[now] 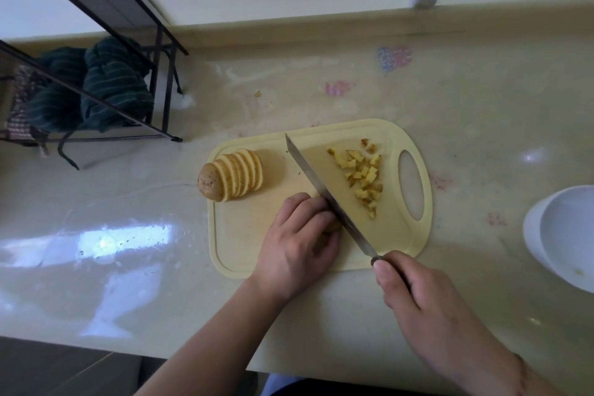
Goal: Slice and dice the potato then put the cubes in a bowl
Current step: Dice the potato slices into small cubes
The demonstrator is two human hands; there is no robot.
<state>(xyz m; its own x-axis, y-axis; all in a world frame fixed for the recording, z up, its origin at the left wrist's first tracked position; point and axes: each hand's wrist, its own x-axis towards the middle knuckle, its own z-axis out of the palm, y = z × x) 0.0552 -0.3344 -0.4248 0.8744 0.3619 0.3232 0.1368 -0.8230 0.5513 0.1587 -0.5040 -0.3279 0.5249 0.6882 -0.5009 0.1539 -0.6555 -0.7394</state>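
Hands on the cutting board [244, 241]: left hand [297, 241] lay curled over a small stack of potato slices [334, 227], fingertips bent down, mostly hiding it. Right hand [414, 286] gripped the handle of the knife [324, 193], thumb along the top near the bolster. Blade ran diagonally from lower right to upper left, its flat just against the left knuckles, edge down at the right side of the held piece. Judged: dicing in progress; the next cut falls beside the left fingertips, so the held stack's exposed end, facing right toward the blade, is what matters. Left hand is nearer to it; right hand works from the handle end.

Diced cubes [363, 175] lay piled right of the blade, near the board's handle hole. Fanned uncut slices [241, 177] with the skin end stood at the board's left edge, well apart from both hands. White bowl [559, 235] sat on the table [482, 112] far right, no cubes visible in it.
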